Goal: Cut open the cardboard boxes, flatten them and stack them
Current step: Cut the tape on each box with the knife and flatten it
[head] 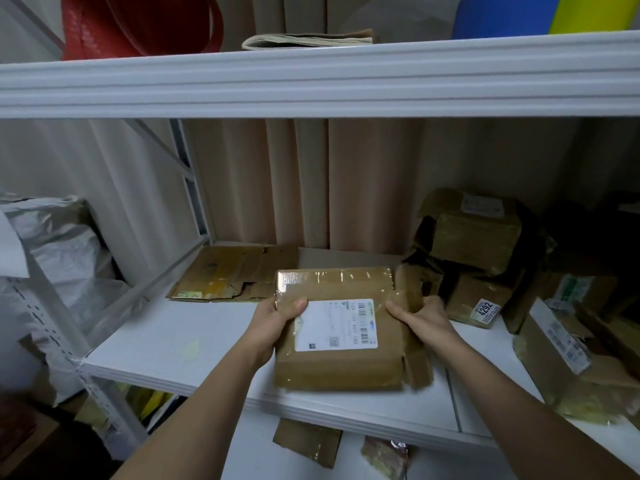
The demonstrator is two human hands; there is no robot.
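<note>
A taped brown cardboard box (pixel 337 362) with a white shipping label lies on the white shelf (pixel 180 341) in front of me. My left hand (pixel 277 322) grips its left edge, thumb on top by the label. My right hand (pixel 424 318) grips its right side, where a torn flap hangs loose. A flattened piece of cardboard (pixel 225 277) lies at the back left of the shelf. Several more taped boxes (pixel 474 244) are piled at the right, one carrying a "4292" sticker (pixel 486 308).
The upper shelf board (pixel 311 81) runs across just above, bearing a red bag (pixel 138 22) and folded paper (pixel 304 39). Grey plastic bags (pixel 65 254) fill the neighbouring rack at left. Cardboard scraps (pixel 308 443) lie on the shelf below. A curtain hangs behind.
</note>
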